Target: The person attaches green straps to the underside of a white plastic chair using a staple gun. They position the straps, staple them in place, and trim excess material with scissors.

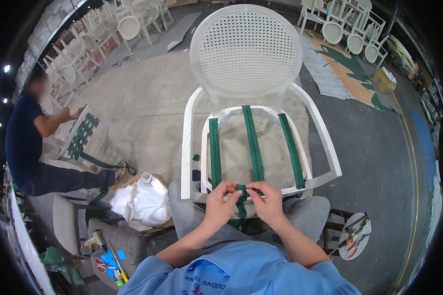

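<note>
A white armchair frame point(186, 142) with an oval woven-cane back point(246, 54) stands in front of my knees. Three green webbing straps run from the back rail to the front of its seat opening; one is the middle strap point(252, 140). At the front rail, my left hand point(220, 204) pinches a loose green webbing strap point(241, 195) between thumb and fingers. Close beside it, my right hand point(266, 200) pinches the same strap from the right. The strap's tail hangs down between my hands toward my lap.
A grey seat point(120, 246) at lower left bears a nail gun, scissors and blue pieces. On the right, a round stool point(355, 241) holds another tool and scissors. White sheeting point(145, 199) lies left. A co-worker point(34, 132) works on another chair; more frames stand behind.
</note>
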